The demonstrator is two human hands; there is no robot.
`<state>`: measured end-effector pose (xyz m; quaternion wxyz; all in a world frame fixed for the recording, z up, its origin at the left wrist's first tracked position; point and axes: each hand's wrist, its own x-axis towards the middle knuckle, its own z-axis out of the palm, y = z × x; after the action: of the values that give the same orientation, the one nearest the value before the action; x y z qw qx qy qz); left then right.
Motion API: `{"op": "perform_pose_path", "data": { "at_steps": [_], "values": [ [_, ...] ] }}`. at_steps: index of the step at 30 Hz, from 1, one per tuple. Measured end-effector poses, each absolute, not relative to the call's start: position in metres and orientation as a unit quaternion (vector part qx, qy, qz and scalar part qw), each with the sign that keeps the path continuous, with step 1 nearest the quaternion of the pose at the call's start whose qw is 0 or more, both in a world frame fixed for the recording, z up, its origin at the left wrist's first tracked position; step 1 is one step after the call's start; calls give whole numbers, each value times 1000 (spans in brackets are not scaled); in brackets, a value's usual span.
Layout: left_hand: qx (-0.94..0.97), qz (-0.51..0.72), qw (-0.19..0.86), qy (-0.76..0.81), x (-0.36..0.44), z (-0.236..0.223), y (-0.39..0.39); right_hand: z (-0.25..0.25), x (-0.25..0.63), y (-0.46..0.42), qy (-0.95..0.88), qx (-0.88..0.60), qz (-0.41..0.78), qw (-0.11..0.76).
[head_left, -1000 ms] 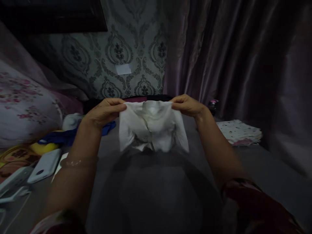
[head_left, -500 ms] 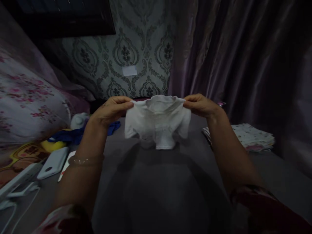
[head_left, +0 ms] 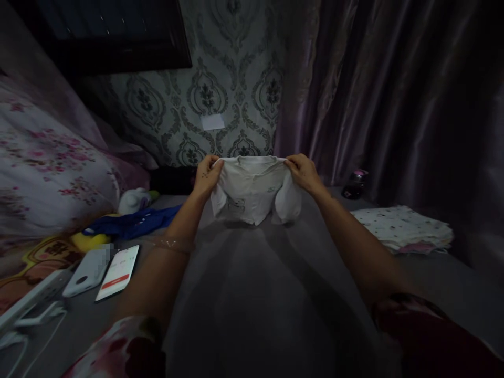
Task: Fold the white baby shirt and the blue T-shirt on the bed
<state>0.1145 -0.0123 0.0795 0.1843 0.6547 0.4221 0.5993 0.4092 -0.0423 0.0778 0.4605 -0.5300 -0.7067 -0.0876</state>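
A small white shirt (head_left: pixel 254 184) with a round neck and a faint print hangs between my two outstretched arms, just over the grey sheet (head_left: pixel 252 294). My left hand (head_left: pixel 208 176) pinches one shoulder of it between thumb and fingers. At the other shoulder, my right hand (head_left: pixel 303 170) grips the cloth the same way. The neckline is pulled fairly straight, and the sleeves droop on both sides. Whether the lower hem touches the sheet, I cannot tell.
A folded stack of spotted white cloth (head_left: pixel 401 228) lies at right, near a dark jar (head_left: pixel 355 184). Leftward are a blue garment (head_left: pixel 136 223), a lit phone (head_left: pixel 118 273), a pale power bank (head_left: pixel 88 270), a power strip (head_left: pixel 35 296) with cords, and a plush toy (head_left: pixel 134 200).
Both hands have moved farther away with the shirt and slightly closer together. The shirt, bunched and swinging before, now hangs flatter with its print showing.
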Motion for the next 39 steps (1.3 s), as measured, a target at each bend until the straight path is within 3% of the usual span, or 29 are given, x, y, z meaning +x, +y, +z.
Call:
{"op": "perform_pose_path", "data": {
  "at_steps": [5,11,16,21,30,39],
  "values": [
    [684,580,21,442,114,77,-25,66,403,-43,-698,-526,-123,470],
    [695,567,-75,436,107,76,-51,58,395,-67,-681,-551,-150,459],
    [691,560,-139,436,97,77,-76,66,390,-103,-696,-575,-184,390],
    [683,556,-179,438,88,75,-112,78,390,-142,-713,-580,-230,319],
    [663,547,-236,454,69,63,-190,78,387,-210,-754,-511,-260,321],
    [662,515,-283,465,51,107,-228,124,375,-234,-813,-440,-219,314]
  ]
}}
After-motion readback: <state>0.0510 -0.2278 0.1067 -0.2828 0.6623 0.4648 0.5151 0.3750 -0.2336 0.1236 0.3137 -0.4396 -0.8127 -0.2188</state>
